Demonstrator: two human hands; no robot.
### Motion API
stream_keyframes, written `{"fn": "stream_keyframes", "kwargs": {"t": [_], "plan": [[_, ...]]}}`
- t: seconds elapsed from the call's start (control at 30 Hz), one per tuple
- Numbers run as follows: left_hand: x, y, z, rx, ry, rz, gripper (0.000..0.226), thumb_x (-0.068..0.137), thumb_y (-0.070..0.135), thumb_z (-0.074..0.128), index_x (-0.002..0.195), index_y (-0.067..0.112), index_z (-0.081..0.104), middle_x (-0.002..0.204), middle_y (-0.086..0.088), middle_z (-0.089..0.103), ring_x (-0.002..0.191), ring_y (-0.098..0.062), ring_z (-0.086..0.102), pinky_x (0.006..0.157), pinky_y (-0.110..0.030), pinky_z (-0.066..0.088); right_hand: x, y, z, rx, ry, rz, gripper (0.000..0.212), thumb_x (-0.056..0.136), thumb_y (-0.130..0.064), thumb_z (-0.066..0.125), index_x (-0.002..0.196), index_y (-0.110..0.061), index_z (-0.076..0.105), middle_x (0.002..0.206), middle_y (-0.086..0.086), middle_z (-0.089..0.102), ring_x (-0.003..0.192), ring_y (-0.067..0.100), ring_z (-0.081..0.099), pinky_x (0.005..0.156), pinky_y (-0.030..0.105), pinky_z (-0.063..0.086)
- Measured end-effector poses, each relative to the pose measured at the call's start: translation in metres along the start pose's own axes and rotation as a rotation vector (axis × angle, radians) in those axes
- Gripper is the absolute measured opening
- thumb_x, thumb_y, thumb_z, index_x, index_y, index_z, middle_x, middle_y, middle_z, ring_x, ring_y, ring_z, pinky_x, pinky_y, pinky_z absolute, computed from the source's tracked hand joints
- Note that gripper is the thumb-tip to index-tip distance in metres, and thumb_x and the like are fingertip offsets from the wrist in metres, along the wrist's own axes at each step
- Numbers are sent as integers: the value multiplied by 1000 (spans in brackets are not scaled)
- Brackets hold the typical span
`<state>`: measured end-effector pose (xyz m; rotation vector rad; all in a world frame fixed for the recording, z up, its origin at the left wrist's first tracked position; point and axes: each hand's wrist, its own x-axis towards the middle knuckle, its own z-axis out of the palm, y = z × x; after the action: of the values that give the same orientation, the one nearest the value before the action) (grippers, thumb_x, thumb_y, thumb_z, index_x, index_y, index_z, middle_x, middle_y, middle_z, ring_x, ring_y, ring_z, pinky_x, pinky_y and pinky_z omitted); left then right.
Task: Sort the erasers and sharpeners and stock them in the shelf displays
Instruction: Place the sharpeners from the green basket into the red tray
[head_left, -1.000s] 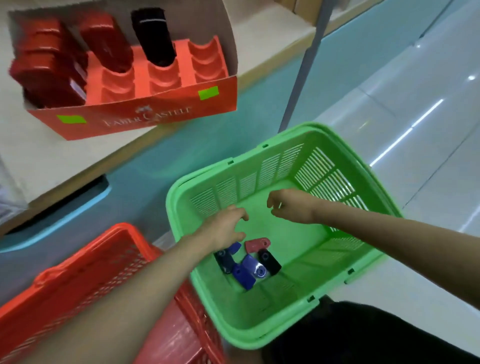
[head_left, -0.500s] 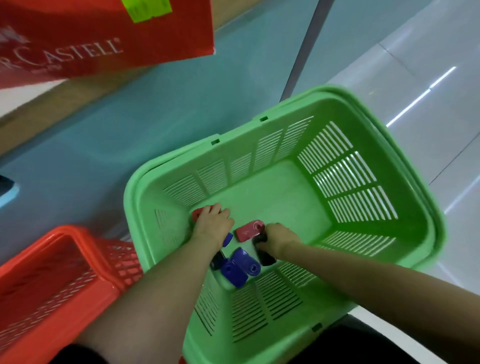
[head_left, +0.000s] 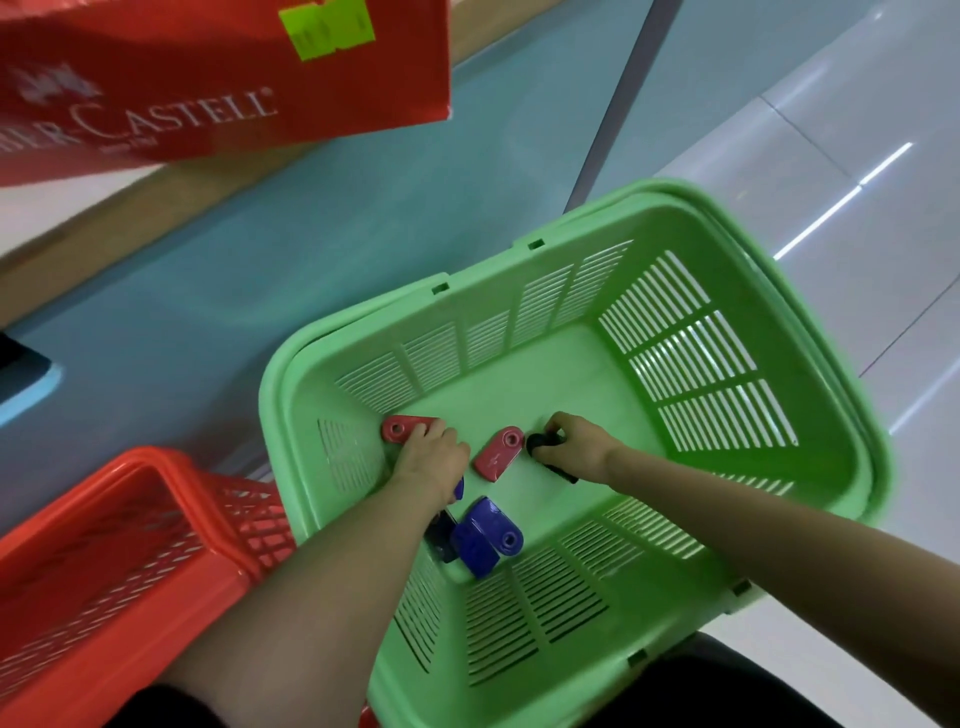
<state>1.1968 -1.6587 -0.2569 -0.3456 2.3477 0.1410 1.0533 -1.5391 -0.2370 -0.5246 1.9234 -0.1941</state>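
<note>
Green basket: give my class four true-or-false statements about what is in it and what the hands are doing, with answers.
1. The right hand holds a black piece. True.
2. The green basket contains only red pieces. False: blue pieces lie in it too.
3. A loose red piece lies between the two hands. True.
4. The left hand touches nothing. False: it grips a second red piece.

L hand (head_left: 431, 457) is dragging a red eraser (head_left: 402, 430) toward the green basket's (head_left: 831, 364) left wall; R hand (head_left: 576, 441) is pulling a black eraser (head_left: 543, 442) away from the blue erasers (head_left: 483, 540).
</note>
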Motion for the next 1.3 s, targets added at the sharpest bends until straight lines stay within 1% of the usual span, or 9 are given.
{"fn": "stream_keyframes", "kwargs": {"t": [0.13,0.23,0.33,0.53,0.73,0.9,1.1,1.2,1.3], "plan": [[-8,0,-6,-190,25,-74,37,93,35,55,118,9,48,121,-9,58,118,-24,43,96,-34,33,-9,0,-7,33,-19,-13,26,90,-32,58,105,-12,52,93,7,59,78,20,56,68,30,48],[-21,2,-13,-495,37,-160,38,94,36,53,118,9,43,119,-15,54,110,-29,50,94,-38,42,-27,-4,-22,142,-37,-49,22,90,-27,60,104,-13,52,84,7,64,64,14,56,54,22,46],[-39,7,-32,-852,171,-136,33,94,31,55,113,8,40,109,-14,59,98,-29,59,85,-43,51,-52,-12,-42,234,-16,-109,23,88,-25,64,106,-13,54,87,8,65,66,16,60,54,22,46],[-92,8,-101,-1254,449,-6,41,92,30,58,122,9,40,115,-4,56,104,-24,59,92,-39,48,-113,-45,-80,361,33,-233,20,89,-20,63,104,-9,56,80,7,59,62,13,57,52,21,44],[-160,-13,-154,-1317,710,64,23,87,28,65,102,19,50,99,5,58,76,-14,55,66,-21,43,-180,-90,-103,583,82,-380,16,90,1,53,101,-7,46,84,9,57,65,15,61,57,25,45],[-222,-46,-190,-1319,944,111,20,84,23,68,91,24,50,92,9,57,79,-10,59,77,-28,46,-238,-139,-124,595,177,-631,16,87,1,58,101,-7,53,90,6,62,70,13,64,60,21,47],[-275,-78,-227,-1293,1161,145,23,82,17,70,87,28,51,89,10,61,75,-2,60,75,-23,48,-270,-221,-137,329,527,-860,27,79,-2,71,97,-8,53,88,10,62,64,10,60,53,17,45],[-283,-93,-229,-1346,1288,84,27,83,9,69,89,26,49,92,12,61,82,-7,62,74,-16,47,-263,-260,-131,154,704,-945,36,76,-7,75,95,-15,46,87,-1,58,80,16,58,68,25,47],[-285,-107,-222,-1415,1378,10,31,85,3,65,90,29,48,93,11,59,85,-16,62,78,-21,48,-249,-282,-122,-81,782,-990,33,79,-6,70,107,-12,55,101,7,59,97,26,57,86,33,44]]}}
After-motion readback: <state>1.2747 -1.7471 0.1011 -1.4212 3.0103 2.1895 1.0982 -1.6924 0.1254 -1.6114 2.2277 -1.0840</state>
